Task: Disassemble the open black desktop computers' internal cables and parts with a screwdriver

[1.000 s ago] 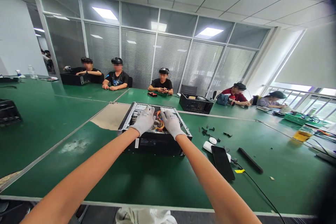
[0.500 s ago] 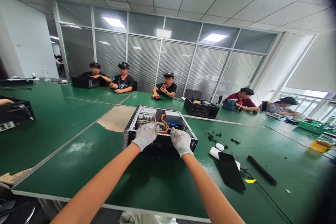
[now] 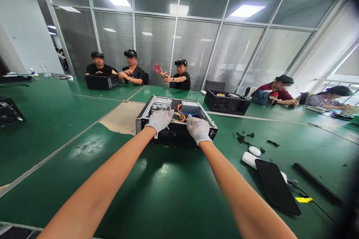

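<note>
An opened computer case (image 3: 174,139) lies on the green table, its interior facing up. Both my hands wear whitish gloves with blue print. My left hand (image 3: 159,121) is curled over the near edge of the case, towards its left end. Over the same edge, nearer the right corner, my right hand (image 3: 198,128) has its fingers closed; the fingertips of both hands are hidden inside the case. Between the hands, orange and yellow cables (image 3: 179,114) show within. A metal drive cage (image 3: 160,104) fills the inner left side.
To the right lie a black phone (image 3: 276,185), a white mouse-like piece (image 3: 254,151), a long dark strip (image 3: 316,183) and small black parts. Another case (image 3: 227,104) stands beyond mine. Several people sit along the far side; one holds up a red object (image 3: 157,69).
My view has tilted down and shifted, so the case appears higher. Both hands stay on its near edge. Across the table, a person has raised a red object.
</note>
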`<state>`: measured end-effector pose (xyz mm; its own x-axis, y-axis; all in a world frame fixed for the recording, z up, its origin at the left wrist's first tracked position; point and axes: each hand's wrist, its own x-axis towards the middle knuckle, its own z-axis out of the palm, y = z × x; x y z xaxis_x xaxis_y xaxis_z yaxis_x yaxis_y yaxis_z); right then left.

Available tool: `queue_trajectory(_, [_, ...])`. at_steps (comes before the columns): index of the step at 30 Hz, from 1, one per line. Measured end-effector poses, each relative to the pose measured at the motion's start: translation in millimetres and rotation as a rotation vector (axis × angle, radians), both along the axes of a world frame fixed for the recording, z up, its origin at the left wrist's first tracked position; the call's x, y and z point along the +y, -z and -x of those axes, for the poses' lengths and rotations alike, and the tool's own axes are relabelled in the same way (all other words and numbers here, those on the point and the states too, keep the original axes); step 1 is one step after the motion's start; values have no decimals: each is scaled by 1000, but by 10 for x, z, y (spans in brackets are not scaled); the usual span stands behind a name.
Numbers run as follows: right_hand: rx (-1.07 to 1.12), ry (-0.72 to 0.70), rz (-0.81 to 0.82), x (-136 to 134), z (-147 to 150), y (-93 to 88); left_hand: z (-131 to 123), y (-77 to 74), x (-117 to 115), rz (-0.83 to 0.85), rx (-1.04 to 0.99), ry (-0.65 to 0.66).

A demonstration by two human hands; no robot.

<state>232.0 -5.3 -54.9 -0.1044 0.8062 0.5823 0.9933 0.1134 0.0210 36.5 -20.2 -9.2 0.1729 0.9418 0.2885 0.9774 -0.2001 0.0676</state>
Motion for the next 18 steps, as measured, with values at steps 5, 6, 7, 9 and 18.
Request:
queue_trajectory(5, [-54,-2,-1,461,-35,18,-30,82,547,-25,-44,-47])
queue_trajectory(6, [-64,5,2,540,-38,19,-30,98,651,-17,-62,-58])
queue_trajectory(7, [-82,10,15,614,-42,14,-31,112,751,-15,-81,-71])
queue_trajectory(9, [-137,12,66,757,-56,-12,-41,132,938,-30,-111,-88])
queue_trajectory(18, [-349,-77,319,1508,-145,-194,-116,180,1679,-54,-129,-99])
